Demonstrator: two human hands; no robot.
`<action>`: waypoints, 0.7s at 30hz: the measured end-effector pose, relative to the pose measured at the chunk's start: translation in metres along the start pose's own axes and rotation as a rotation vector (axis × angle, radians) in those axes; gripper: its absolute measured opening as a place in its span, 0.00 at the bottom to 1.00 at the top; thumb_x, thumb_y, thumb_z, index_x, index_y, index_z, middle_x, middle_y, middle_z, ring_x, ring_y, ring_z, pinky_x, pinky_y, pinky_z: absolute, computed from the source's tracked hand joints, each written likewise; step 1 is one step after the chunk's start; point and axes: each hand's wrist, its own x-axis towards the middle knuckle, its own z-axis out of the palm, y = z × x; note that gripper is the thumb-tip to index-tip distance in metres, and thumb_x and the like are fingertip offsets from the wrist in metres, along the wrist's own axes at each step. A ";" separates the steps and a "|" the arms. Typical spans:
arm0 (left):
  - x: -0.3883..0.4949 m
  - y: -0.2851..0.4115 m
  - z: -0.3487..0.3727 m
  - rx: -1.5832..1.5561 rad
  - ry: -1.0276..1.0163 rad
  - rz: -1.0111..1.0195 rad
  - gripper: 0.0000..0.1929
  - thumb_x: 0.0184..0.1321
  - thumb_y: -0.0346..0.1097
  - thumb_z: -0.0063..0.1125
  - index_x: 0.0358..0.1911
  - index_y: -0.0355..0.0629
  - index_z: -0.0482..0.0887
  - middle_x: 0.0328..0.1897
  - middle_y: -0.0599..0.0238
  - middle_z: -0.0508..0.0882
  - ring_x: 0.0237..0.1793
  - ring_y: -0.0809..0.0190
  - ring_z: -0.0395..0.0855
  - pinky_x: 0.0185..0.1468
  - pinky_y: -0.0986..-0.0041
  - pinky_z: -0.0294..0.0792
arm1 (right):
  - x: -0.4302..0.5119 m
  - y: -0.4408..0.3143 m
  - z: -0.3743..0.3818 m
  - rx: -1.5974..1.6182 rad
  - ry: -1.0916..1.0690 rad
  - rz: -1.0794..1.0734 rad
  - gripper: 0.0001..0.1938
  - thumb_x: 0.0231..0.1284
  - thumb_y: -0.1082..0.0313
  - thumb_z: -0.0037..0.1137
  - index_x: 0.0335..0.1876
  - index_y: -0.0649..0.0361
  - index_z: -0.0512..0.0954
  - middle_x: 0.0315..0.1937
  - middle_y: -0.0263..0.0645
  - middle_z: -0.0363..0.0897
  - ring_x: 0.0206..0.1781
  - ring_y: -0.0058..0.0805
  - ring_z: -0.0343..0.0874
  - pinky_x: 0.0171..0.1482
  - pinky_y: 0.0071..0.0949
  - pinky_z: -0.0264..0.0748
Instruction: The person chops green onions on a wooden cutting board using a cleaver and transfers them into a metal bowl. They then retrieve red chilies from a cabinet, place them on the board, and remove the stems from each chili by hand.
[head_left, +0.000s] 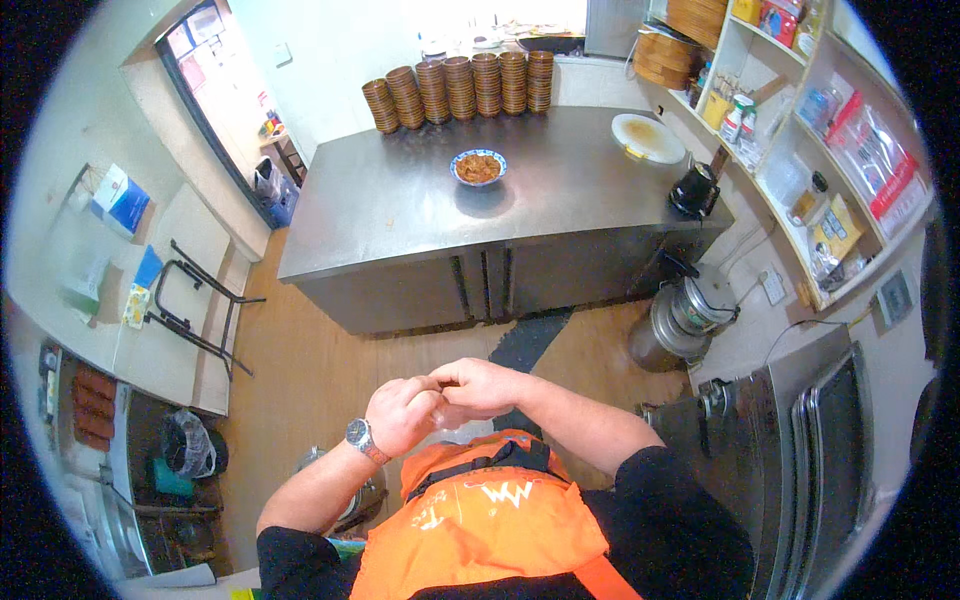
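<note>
My left hand (405, 414), with a metal wristwatch (360, 435) on its wrist, and my right hand (480, 384) meet in front of the orange apron (487, 525). Their fingers are bent and touch. Something pale and translucent shows just below them, too unclear to name, and whether either hand grips it cannot be told. Beyond the hands stands a stainless steel counter (375, 202). On it is a blue-and-white bowl (478, 168) of brown food, apart from both hands. Several stacks of brown bowls (459, 88) line the counter's back edge.
A round white lid or board (648, 139) and a black appliance (694, 189) are at the counter's right. Metal pots (675, 322) stand on the floor beside it. Wall shelves (780, 142) hold packets and bottles. A folded metal frame (199, 300) leans at the left wall.
</note>
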 end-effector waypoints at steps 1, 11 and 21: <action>0.007 -0.019 0.004 0.016 0.030 0.005 0.12 0.43 0.32 0.65 0.34 0.48 0.79 0.40 0.62 0.83 0.37 0.53 0.83 0.38 0.64 0.74 | 0.009 0.001 -0.015 0.058 -0.021 0.029 0.14 0.64 0.68 0.49 0.53 0.62 0.77 0.46 0.40 0.81 0.50 0.28 0.79 0.53 0.27 0.74; 0.046 -0.213 0.041 -0.065 0.017 -0.058 0.15 0.46 0.33 0.63 0.40 0.41 0.81 0.46 0.55 0.83 0.48 0.49 0.81 0.53 0.58 0.72 | 0.102 0.022 -0.112 -0.264 0.431 -0.219 0.10 0.65 0.66 0.49 0.31 0.65 0.71 0.28 0.43 0.70 0.32 0.35 0.70 0.37 0.35 0.69; 0.044 -0.295 0.098 -0.396 -0.156 -0.363 0.08 0.56 0.36 0.52 0.25 0.42 0.80 0.56 0.51 0.82 0.46 0.47 0.84 0.45 0.60 0.78 | 0.081 0.066 -0.181 0.066 0.630 0.266 0.08 0.62 0.67 0.48 0.28 0.60 0.72 0.25 0.28 0.64 0.28 0.18 0.62 0.30 0.21 0.58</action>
